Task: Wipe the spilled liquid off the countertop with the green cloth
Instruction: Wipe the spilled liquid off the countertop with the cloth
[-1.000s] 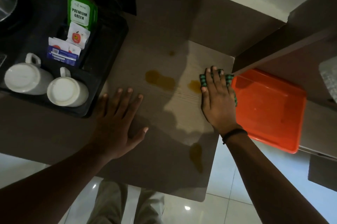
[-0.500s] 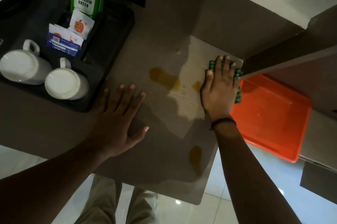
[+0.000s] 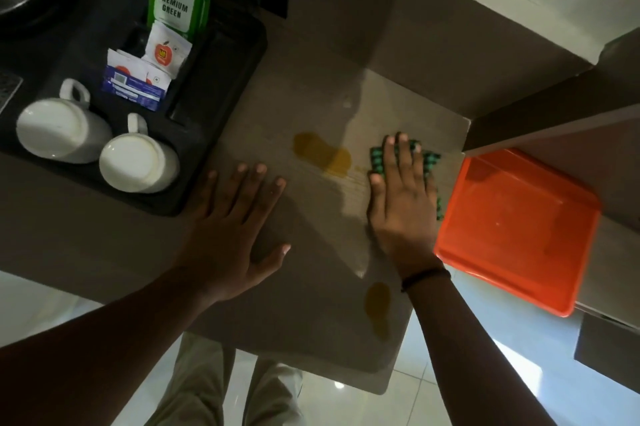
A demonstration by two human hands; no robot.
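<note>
A grey-brown countertop [image 3: 311,107] carries two yellow-brown puddles. The larger puddle [image 3: 323,155] lies mid-counter, and a smaller one [image 3: 378,308] sits near the front edge. My right hand [image 3: 403,204] presses flat on the green cloth [image 3: 429,162], whose edges show around the fingers, just right of the larger puddle. A thin wet smear runs between cloth and puddle. My left hand [image 3: 235,228] rests flat on the counter with fingers spread and nothing in it, left of the puddles.
A black tray [image 3: 225,79] at the left holds two upside-down white mugs [image 3: 138,162] and tea sachets [image 3: 176,6]. An orange tray [image 3: 519,228] sits lower, past the counter's right edge. A partition [image 3: 540,114] meets the counter's far right corner. Tiled floor lies below.
My right hand has slid the green cloth left, over the small spot that lay right of the larger puddle. My left hand has stayed in place.
</note>
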